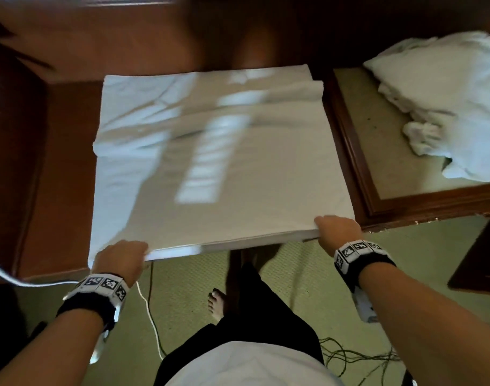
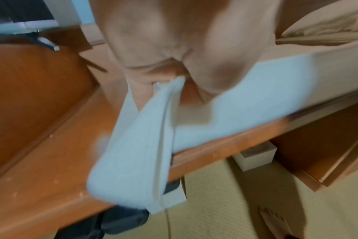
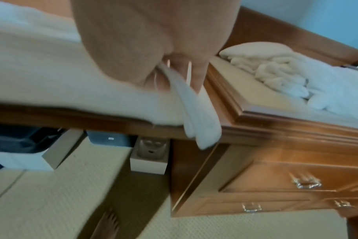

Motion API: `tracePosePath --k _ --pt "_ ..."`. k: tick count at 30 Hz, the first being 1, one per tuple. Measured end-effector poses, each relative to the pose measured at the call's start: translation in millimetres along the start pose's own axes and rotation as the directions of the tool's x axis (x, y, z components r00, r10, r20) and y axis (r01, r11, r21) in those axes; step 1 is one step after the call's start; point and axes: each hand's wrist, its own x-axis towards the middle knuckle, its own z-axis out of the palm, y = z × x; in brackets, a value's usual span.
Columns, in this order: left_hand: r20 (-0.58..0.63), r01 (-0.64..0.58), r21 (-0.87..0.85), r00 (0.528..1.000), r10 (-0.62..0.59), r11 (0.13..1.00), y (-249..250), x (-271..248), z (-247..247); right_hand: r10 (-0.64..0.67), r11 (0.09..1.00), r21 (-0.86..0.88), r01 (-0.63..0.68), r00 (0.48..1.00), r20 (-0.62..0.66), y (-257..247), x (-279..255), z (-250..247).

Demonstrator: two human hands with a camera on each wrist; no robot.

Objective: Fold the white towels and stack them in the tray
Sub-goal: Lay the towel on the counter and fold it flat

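Observation:
A large white towel [image 1: 218,151] lies folded in layers on the wooden desk [image 1: 62,174], its near edge hanging past the front. My left hand [image 1: 121,257] pinches the near left corner, whose layers [image 2: 137,145] droop below the fingers in the left wrist view. At the near right corner my right hand [image 1: 337,229] grips the towel, and the gathered layers [image 3: 196,113] hang down over the desk edge. A loose heap of white towels [image 1: 449,107] lies in the wood-rimmed tray [image 1: 355,151] to the right.
Cables [image 1: 152,310] trail over the beige carpet [image 1: 307,274] by my bare foot [image 1: 217,302]. Boxes [image 3: 149,155] sit under the desk. A drawer unit with metal handles [image 3: 306,182] stands below the tray. Everything looks motion-blurred.

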Motion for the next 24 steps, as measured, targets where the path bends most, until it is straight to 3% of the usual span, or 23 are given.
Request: tracePosePath --k 3,6,8,11,14,24 --pt "0.167 -0.023 -0.016 0.986 0.026 1.0 -10 2 -6 0.027 1.0 -0.004 -0.027 0.982 0.185 8 -4 -11" --pt "0.254 -0.049 -0.104 0.964 0.074 0.993 -19 4 -13 0.043 0.997 0.053 -0.056 0.972 0.233 20 -2 -22" --pt "0.202 -0.045 -0.154 0.976 0.076 0.987 -26 3 -27 0.072 0.995 0.047 -0.084 0.974 0.213 26 2 -37" --pt "0.0 -0.008 -0.23 1.0 0.008 0.973 -42 7 -50 0.119 0.993 0.014 -0.121 0.985 0.128 31 15 -65" --pt "-0.151 0.02 -0.284 0.986 -0.065 0.959 -51 18 -78 0.143 0.99 0.013 -0.143 0.99 0.017 35 34 -93" --pt "-0.196 0.105 -0.267 0.967 -0.161 0.958 -64 110 -142 0.145 0.989 0.034 -0.143 0.987 -0.072 42 135 -159"
